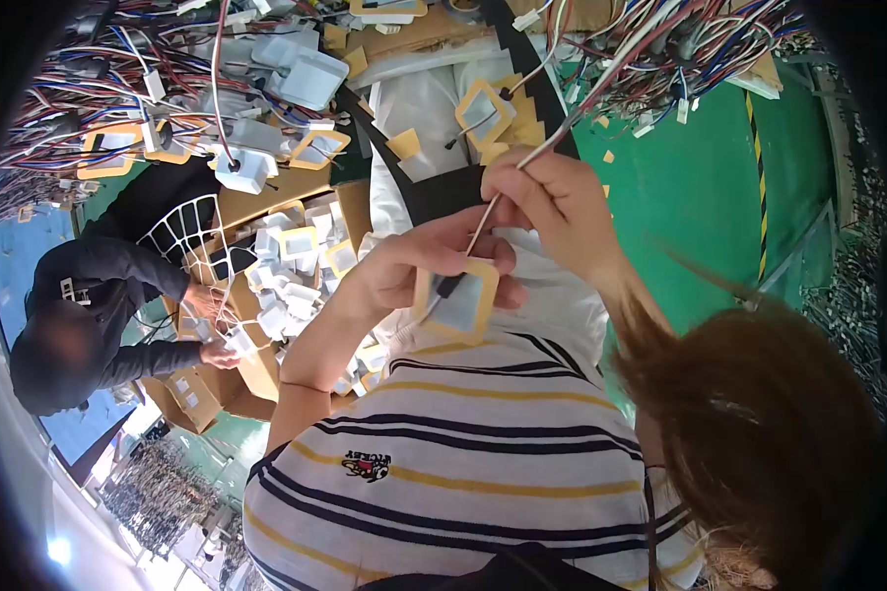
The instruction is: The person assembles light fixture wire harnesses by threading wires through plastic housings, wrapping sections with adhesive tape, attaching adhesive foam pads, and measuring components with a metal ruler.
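Observation:
My left hand [416, 258] is closed around a white square plastic housing with a yellow rim [469, 303], held in front of my striped shirt. A thin cable [480, 229] runs up out of the housing, with a short black sleeve [449, 286] at its lower end. The fingers of my right hand [559, 205] pinch this cable above the housing. Farther up, the cable leads toward the wire bundle [650, 59] at the top right. Another yellow-rimmed housing [484, 110] lies beyond my hands, among loose yellow square pieces [403, 144].
A cardboard box [357, 212] full of white housings stands at my left. Beside it a co-worker in dark clothing [118, 266] handles a white part. Wire bundles and housings [310, 79] crowd the upper left. Green floor [680, 197] with a striped line lies to the right.

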A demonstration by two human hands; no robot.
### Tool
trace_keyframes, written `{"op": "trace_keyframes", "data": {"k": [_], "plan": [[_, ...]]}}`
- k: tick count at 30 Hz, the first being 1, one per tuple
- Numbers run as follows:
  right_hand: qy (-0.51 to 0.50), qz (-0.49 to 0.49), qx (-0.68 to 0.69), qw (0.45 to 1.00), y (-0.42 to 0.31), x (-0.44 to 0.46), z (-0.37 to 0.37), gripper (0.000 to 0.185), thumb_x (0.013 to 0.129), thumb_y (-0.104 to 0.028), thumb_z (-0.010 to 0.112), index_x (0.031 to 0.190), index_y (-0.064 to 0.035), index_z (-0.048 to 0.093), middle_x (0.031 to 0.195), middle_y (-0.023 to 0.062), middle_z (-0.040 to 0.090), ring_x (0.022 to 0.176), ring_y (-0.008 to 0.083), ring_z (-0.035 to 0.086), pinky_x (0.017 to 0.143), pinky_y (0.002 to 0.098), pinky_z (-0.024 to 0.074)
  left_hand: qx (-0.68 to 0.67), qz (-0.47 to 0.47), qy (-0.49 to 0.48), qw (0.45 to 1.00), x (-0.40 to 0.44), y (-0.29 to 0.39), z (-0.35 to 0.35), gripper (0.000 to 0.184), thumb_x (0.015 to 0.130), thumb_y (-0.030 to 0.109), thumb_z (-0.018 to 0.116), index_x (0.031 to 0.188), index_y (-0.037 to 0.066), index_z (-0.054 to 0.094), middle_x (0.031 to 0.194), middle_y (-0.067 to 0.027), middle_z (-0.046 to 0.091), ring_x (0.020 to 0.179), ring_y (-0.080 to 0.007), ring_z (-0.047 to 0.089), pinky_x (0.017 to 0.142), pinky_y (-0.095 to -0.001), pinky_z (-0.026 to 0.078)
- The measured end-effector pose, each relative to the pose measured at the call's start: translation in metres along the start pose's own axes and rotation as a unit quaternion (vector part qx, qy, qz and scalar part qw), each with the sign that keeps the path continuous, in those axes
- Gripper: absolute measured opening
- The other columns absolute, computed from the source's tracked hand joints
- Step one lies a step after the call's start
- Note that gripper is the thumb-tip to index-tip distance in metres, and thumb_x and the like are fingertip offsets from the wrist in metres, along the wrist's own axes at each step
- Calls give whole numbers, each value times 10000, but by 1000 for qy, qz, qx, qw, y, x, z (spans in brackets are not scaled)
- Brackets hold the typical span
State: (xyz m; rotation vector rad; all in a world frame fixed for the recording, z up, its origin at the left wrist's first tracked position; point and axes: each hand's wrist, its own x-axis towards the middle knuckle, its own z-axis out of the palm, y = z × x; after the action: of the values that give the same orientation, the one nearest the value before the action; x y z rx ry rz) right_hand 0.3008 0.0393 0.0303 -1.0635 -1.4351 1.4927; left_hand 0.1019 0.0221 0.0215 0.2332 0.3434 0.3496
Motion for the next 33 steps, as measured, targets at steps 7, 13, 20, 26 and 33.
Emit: {"op": "trace_keyframes", "data": {"k": [7, 13, 20, 26, 33], "plan": [[62, 88, 154, 982, -3, 2, -1, 176, 976, -141, 537, 953, -9, 650, 797, 29, 623, 631, 65, 542, 519, 187, 413, 259, 32, 136, 956, -16, -4, 2, 382, 865, 169, 655, 1195, 46, 506, 1112, -17, 544, 1057, -87, 481, 898, -240, 387], [-178, 84, 103, 975, 0, -35, 7, 147, 805, -36, 695, 950, -34, 709, 897, 61, 565, 843, 146, 582, 711, 275, 478, 217, -23, 175, 960, -34, -30, 36, 461, 863, 115, 626, 1290, 33, 473, 1163, -42, 566, 1094, -123, 501, 965, -286, 382], [-42, -30, -27, 998, -6, -66, 28, 136, 791, 37, 665, 908, -24, 634, 884, 107, 519, 778, 247, 541, 692, 328, 445, 192, -27, 164, 967, -42, -45, 38, 453, 862, 115, 595, 1291, 41, 473, 1159, -50, 576, 1083, -113, 516, 953, -272, 389], [-7, -34, -74, 997, -14, -75, 27, 129, 828, 8, 657, 944, -45, 640, 881, 110, 513, 771, 211, 533, 663, 310, 450, 196, -100, 203, 954, -35, -39, 53, 450, 867, 128, 590, 1290, 26, 478, 1142, -49, 576, 1073, -112, 519, 940, -257, 390], [14, -11, -8, 1000, -8, -79, 29, 104, 849, -2, 641, 944, -44, 640, 885, 101, 509, 751, 182, 522, 649, 277, 441, 197, -64, 159, 965, -41, -44, 43, 444, 861, 76, 564, 1294, 23, 480, 1126, -48, 576, 1051, -128, 523, 938, -260, 387]]}}
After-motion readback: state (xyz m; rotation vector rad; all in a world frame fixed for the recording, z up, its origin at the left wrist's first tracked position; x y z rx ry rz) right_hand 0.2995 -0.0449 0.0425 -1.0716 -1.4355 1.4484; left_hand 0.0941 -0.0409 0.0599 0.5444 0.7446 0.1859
